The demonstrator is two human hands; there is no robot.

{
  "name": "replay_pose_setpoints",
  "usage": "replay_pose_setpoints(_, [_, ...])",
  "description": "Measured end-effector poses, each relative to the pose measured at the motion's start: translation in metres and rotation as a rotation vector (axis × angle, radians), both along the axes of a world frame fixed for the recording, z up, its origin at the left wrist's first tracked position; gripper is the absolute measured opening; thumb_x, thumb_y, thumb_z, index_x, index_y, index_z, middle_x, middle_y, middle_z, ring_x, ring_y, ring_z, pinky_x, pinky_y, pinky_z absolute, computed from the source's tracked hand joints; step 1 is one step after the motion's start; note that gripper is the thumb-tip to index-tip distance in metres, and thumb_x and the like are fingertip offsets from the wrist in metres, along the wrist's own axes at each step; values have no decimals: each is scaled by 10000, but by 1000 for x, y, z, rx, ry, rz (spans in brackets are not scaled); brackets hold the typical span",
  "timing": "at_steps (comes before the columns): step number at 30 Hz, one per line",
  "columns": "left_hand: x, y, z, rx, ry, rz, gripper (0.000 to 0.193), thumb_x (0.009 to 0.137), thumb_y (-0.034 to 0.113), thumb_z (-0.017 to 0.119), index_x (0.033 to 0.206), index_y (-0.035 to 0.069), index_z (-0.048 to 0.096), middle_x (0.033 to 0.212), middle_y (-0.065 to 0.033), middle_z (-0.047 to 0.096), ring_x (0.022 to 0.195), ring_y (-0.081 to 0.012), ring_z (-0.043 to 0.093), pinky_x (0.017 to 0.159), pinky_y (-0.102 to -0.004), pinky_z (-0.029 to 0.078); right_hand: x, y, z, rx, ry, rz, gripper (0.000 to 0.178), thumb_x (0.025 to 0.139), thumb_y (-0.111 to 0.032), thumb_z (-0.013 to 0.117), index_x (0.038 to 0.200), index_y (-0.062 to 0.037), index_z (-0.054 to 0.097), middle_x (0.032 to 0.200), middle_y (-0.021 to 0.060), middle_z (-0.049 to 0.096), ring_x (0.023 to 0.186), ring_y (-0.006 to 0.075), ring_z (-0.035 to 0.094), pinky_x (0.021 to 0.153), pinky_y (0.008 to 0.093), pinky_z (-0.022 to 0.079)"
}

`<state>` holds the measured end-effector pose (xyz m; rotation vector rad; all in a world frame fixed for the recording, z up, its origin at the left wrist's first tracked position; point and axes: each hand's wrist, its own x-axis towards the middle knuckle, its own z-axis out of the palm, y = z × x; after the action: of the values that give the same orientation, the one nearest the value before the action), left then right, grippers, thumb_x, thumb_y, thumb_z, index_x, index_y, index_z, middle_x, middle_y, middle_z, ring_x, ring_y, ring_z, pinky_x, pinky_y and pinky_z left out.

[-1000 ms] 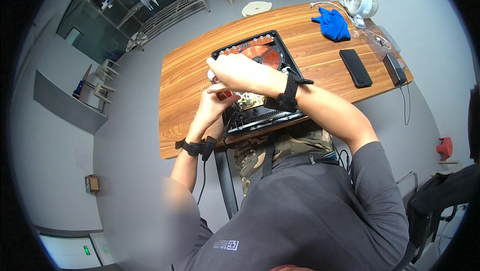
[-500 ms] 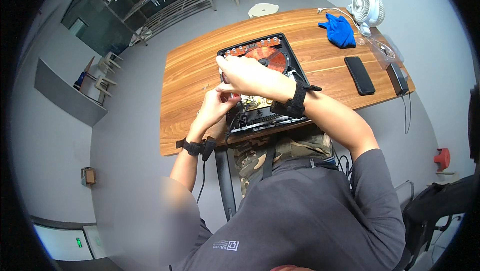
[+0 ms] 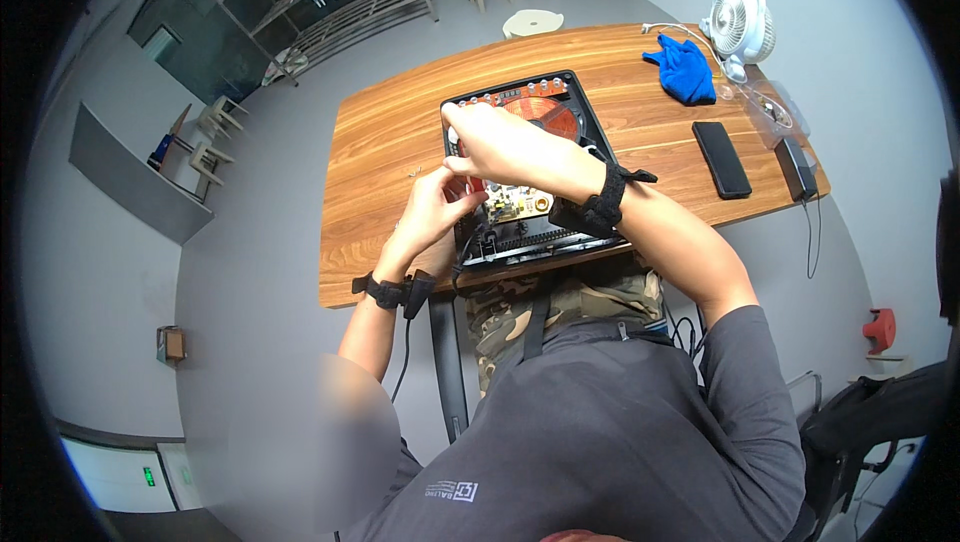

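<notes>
Fingers of the left hand (image 3: pixel 430 210) and right hand (image 3: pixel 505 147) are curled close together over the left part of an opened induction cooker (image 3: pixel 592 122); whether anything is gripped cannot be told. The cooker's near side is placed close to the front edge of the wooden table (image 3: pixel 375 157); wider tabletop is seen at both sides. Counted: one copper coil (image 3: pixel 556 118), partly covered; one circuit board (image 3: pixel 518 204); rightward, one smartphone (image 3: pixel 721 160), one power adapter (image 3: pixel 795 168), one blue cloth (image 3: pixel 686 70), one white fan (image 3: pixel 736 24).

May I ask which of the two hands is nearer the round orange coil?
The right hand, which partly hides the coil; the left hand is farther off.
</notes>
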<state>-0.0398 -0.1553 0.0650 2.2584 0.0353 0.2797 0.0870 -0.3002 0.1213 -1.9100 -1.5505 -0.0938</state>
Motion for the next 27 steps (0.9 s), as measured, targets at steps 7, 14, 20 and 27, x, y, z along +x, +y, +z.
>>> replay_pose_setpoints(7, [-3,9,-4,52,61,-70,265,836,103,765,1077,21,694,793,-20,666,665,-73,561,625,-251,465,-1,-7,29,-1,57,-40,416,877,-250,749,1065,49,528,943,263,668,944,438,663,818,472,540])
replay_pose_setpoints(14, [-6,7,-8,32,63,-75,271,845,41,742,1108,1,685,869,-69,720,746,-100,644,716,-268,543,0,-10,43,61,54,-39,412,889,-255,746,1071,46,532,930,248,695,917,421,687,780,452,554])
replay_pose_setpoints(20, [-4,10,-9,-52,88,-10,179,873,-11,711,1052,-12,696,902,-95,748,858,-127,722,785,-287,575,7,-11,39,108,34,-51,421,888,-263,748,1081,44,533,900,235,698,893,397,696,755,438,557])
replay_pose_setpoints(27, [6,104,-13,153,50,312,140,877,-37,694,1014,-27,720,931,-112,768,855,-151,734,777,-292,592,26,-25,50,111,90,-135,453,912,-296,742,1081,59,516,823,231,695,809,375,713,717,413,560])
